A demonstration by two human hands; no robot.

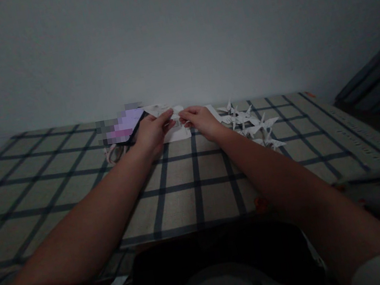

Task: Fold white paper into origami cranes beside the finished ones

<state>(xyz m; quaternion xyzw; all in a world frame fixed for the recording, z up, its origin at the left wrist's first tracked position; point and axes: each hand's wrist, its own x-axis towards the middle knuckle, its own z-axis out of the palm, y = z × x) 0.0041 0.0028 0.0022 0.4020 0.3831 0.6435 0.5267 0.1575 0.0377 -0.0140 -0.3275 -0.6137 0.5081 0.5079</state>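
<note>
Left hand (153, 131) and right hand (201, 120) meet at the far middle of the cloth (72, 181), arms stretched out from the body. Both are closed in a narrow pinch on one small piece of white paper (175, 115), thumb against forefinger on each side; the two-sided grip keeps the piece taut, probably so that a crease can be worked between the fingertips. The piece sits just above a flat white sheet (177, 135) that lies on the cloth under and between the hands, close enough to serve as a working base. Whether the held piece touches that sheet cannot be told in the dim light.

Just left of the left hand lies a phone (125, 126), screen lit and turned toward the person, within easy glance. Below it a pale loop, perhaps a cord (114, 154), rests on the cloth. To the right of the right hand stands a cluster of folded white cranes (251, 125), set aside near the hand but out of the working area. The wall (172, 33) rises behind.
</note>
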